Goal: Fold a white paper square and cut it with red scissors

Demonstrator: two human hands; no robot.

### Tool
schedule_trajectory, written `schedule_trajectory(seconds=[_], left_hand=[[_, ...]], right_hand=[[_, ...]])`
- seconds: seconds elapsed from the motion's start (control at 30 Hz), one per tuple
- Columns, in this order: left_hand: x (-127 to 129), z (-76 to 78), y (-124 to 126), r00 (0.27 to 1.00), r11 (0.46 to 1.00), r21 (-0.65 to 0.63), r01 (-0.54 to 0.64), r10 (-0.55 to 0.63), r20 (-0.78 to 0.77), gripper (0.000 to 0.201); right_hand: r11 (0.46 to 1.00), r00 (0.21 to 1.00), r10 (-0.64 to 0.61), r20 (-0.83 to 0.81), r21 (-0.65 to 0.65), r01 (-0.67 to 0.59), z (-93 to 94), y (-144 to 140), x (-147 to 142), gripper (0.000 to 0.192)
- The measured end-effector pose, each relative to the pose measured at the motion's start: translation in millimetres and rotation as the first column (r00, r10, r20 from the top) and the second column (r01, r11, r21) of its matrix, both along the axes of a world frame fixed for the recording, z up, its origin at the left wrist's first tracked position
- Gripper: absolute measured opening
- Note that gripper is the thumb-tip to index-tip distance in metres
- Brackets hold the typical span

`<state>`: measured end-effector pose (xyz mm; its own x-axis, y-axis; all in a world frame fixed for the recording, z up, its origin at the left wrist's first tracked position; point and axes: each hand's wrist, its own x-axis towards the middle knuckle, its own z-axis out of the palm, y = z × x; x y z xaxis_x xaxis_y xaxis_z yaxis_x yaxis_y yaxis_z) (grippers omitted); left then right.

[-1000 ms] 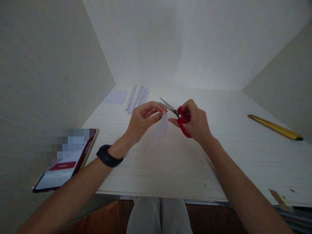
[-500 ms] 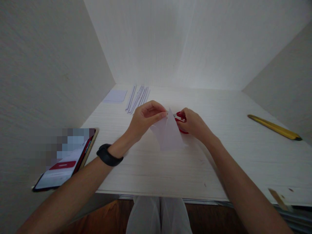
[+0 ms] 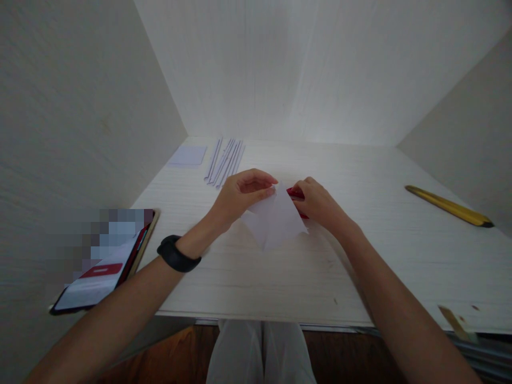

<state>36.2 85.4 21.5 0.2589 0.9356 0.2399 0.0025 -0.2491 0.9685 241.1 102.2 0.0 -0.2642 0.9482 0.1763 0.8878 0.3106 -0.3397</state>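
Left hand (image 3: pixel 240 194): fingers pinched shut on upper corner of white paper sheet (image 3: pixel 276 221).
Right hand (image 3: pixel 316 200): curled closed round red-handled scissors (image 3: pixel 295 193), mostly hidden behind the sheet.
Sheet: held just above pale wooden counter (image 3: pixel 360 256), between both hands; scissors just right of it.
Blade opening: cannot tell.

Pale wood desk (image 3: pixel 280 277): paper strips (image 3: pixel 224 161), paper square (image 3: pixel 187 156), yellow ruler (image 3: pixel 448 206), phone (image 3: pixel 102 269).
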Motion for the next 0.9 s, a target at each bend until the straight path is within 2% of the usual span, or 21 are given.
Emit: schedule_trajectory(seconds=[0.3,0.73,0.8,0.9], left_hand=[[0,-2.1,1,0.997,0.997,-0.048,0.058,-0.06,-0.038,0.009],[-1,-4.3,3,0.995,0.994,-0.103,0.035,-0.044,-0.086,0.019],[-2,-6.5,4,0.996,0.993,-0.117,0.011,-0.022,-0.09,0.02],[-3,-8.3,6,0.996,0.991,-0.134,-0.021,0.009,-0.089,0.019]], right_hand=[[0.999,0.999,0.042,0.008,-0.011,-0.042,0.4,-1,1,0.023],[0.998,0.998,0.056,0.033,-0.017,-0.056,-1.7,0,3,0.022],[0.999,0.999,0.032,0.012,0.028,-0.032,1.3,0,0,0.018],[0.979,0.991,0.054,-0.121,0.203,-0.029,10.9,-2,-8,0.009]])
